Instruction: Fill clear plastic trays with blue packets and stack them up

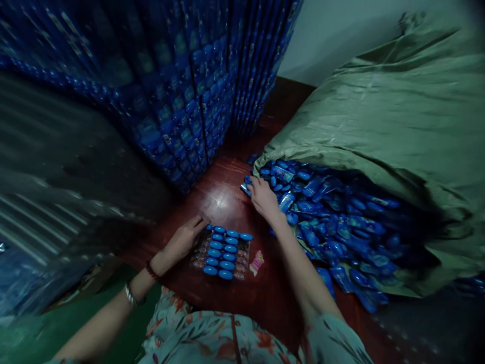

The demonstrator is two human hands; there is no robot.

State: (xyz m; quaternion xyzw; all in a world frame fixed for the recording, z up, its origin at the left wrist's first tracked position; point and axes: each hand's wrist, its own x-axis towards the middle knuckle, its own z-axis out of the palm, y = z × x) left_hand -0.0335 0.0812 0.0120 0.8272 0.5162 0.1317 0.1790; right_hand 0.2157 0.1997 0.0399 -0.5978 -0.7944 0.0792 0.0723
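Observation:
My left hand [189, 233] is at the upper left corner of a clear plastic tray [242, 255], its fingers closed around a small blue oval container [208, 227] that is partly hidden. Blue oval containers [215, 245] fill two middle columns of the tray and part of its top row; the other hollows show bare plastic. At the left edge of a heap of blue packs [314, 207], my right hand [263, 196] grips a blue oval container [247, 180] with a pale edge. A pink wrapper [256, 263] lies right of the tray on the red-brown tabletop [215, 189].
The heap spills from a large pale green sack [382, 111] on the right. Tall stacks of blue-filled trays [182, 101] stand behind on the left. Nested clear trays [49, 202] rise at the far left, with blue plastic [22, 278] below them.

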